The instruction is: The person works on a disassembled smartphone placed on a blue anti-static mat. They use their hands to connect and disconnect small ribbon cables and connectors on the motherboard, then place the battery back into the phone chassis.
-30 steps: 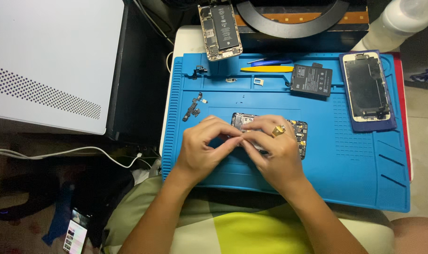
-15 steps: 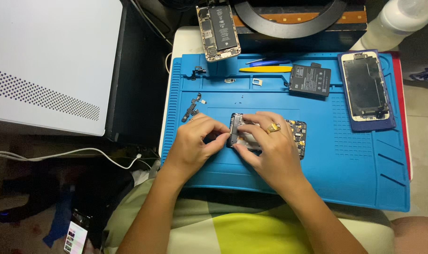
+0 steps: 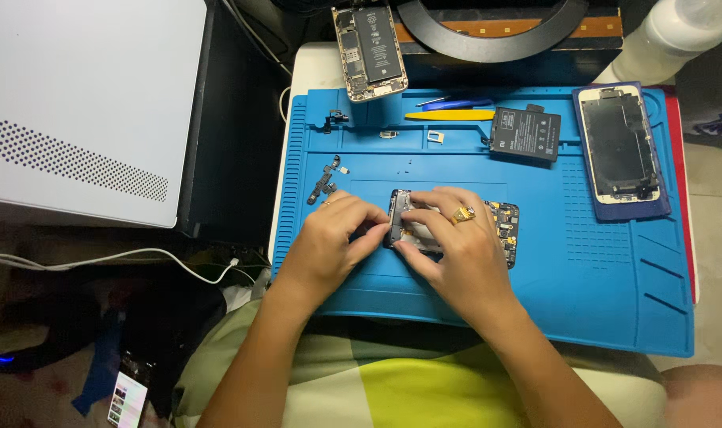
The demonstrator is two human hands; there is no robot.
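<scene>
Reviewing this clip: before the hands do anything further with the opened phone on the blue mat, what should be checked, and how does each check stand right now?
1. Both hands on the opened phone body: ok; left hand pinches its left edge, right hand covers its middle.
2. Phone resting over the blue repair mat: ok.
3. Small loose parts clear of the hands: ok, they lie just above the left hand, apart from it.
4. Removed battery out of the way: ok, at the mat's top.
5. Yellow pry tool within reach: ok, unused at the top.
6. What the fingertips grip: cannot tell, hidden.
</scene>
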